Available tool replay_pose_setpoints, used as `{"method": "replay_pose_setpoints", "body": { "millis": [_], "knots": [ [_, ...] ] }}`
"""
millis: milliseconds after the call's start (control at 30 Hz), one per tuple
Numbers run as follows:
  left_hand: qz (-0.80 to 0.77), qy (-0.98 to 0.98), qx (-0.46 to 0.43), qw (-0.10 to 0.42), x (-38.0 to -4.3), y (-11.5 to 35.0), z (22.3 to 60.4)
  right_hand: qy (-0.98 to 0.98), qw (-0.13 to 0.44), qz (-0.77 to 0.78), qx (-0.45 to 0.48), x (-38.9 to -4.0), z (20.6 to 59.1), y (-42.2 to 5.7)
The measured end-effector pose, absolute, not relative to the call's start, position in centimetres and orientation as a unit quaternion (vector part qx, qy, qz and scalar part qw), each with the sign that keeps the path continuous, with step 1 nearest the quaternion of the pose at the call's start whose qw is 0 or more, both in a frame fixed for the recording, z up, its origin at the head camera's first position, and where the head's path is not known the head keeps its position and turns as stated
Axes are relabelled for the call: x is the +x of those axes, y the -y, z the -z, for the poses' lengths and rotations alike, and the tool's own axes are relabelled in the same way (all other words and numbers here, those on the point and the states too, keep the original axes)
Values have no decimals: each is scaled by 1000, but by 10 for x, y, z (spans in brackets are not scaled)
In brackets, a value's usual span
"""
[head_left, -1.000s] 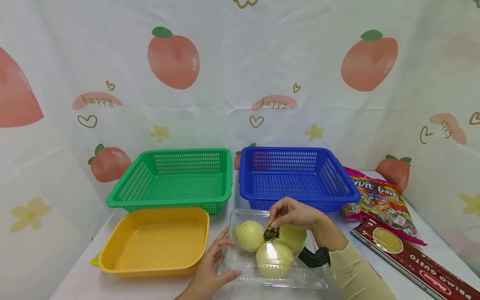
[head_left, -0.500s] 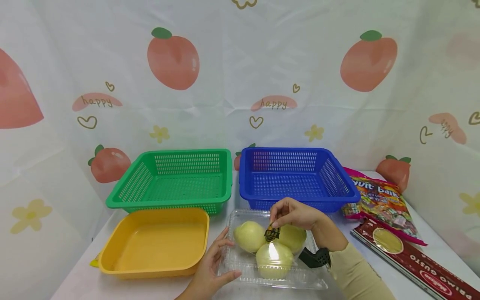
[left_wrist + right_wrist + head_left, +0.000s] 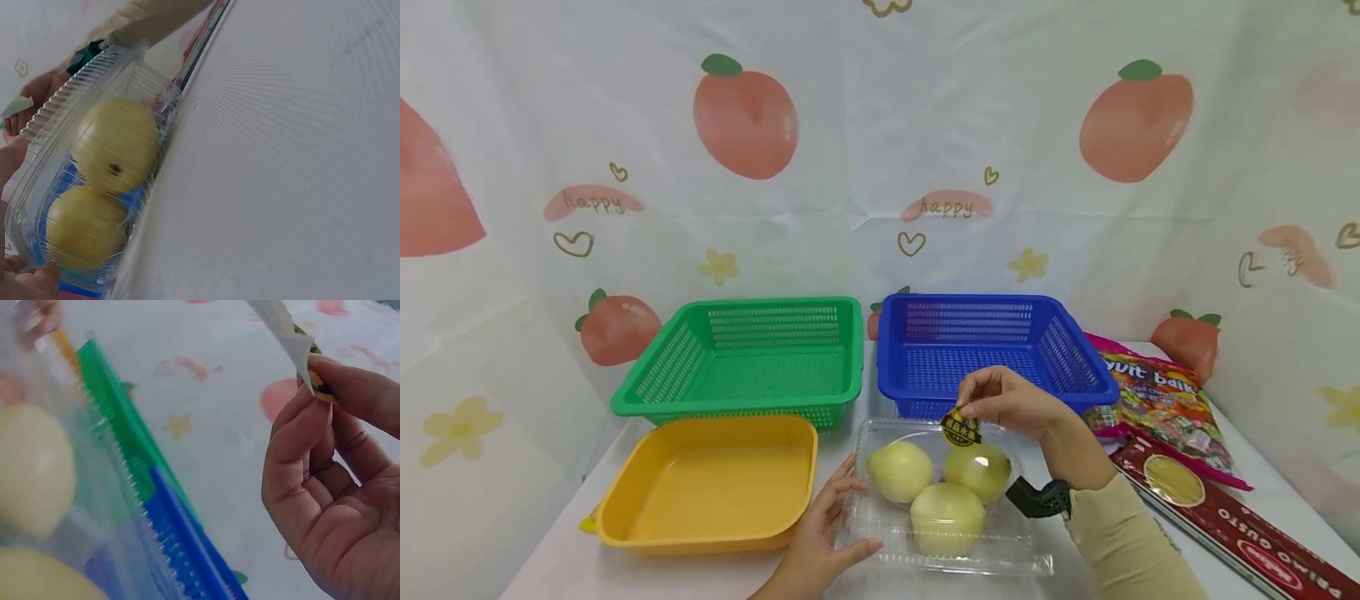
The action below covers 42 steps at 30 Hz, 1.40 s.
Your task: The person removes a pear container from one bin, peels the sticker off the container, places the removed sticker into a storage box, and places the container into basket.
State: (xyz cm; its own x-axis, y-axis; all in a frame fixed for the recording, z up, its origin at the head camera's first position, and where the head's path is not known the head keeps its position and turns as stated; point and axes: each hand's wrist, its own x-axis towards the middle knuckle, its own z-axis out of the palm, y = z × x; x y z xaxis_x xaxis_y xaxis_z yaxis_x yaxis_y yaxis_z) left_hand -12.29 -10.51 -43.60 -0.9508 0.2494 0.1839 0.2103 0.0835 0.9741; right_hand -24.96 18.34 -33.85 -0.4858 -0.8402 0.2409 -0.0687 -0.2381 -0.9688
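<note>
A clear plastic clamshell box point(image 3: 880, 521) with three pale yellow-green round fruits point(image 3: 947, 512) stands at the table's near middle. My left hand point(image 3: 823, 525) grips its left side, thumb at the near edge and fingers along the wall; part of that hand also shows in the left wrist view. Above the box's far part, my right hand point(image 3: 1015, 404) pinches a black-and-gold sticker point(image 3: 961, 427) between thumb and forefinger. In the right wrist view the sticker's white back point(image 3: 284, 337) is bent over, and its printed face shows at the fingertips.
A yellow tub point(image 3: 707, 533) stands left of the box. Behind are a green basket point(image 3: 647, 400) and a blue basket point(image 3: 895, 383). At right lie a candy bag point(image 3: 1172, 408) and a long dark-red packet point(image 3: 1232, 517). A printed white cloth point(image 3: 850, 125) hangs behind.
My right hand has risen and moved right and away with the sticker, which was low over the fruits before and is now lifted off the lid. My left hand has stayed in place.
</note>
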Motion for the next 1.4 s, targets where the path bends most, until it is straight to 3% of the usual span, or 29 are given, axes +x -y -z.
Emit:
{"method": "replay_pose_setpoints", "body": {
  "millis": [167,467,767,1067,1400],
  "knots": [
    [-658,-737,155,0,-122,104,437,-598,306,632,-388,-248,334,-184],
    [-639,-754,152,0,-124,100,434,-632,289,622,-361,-248,329,-176],
    [-561,-813,154,24,-118,106,419,-664,279,596,-354,-253,315,-161],
    [-484,-844,233,1,-108,119,407,-695,279,562,-352,-258,302,-135],
    [-532,-798,277,-67,-113,142,388,-709,286,545,-342,-265,291,-105]
  ]
}}
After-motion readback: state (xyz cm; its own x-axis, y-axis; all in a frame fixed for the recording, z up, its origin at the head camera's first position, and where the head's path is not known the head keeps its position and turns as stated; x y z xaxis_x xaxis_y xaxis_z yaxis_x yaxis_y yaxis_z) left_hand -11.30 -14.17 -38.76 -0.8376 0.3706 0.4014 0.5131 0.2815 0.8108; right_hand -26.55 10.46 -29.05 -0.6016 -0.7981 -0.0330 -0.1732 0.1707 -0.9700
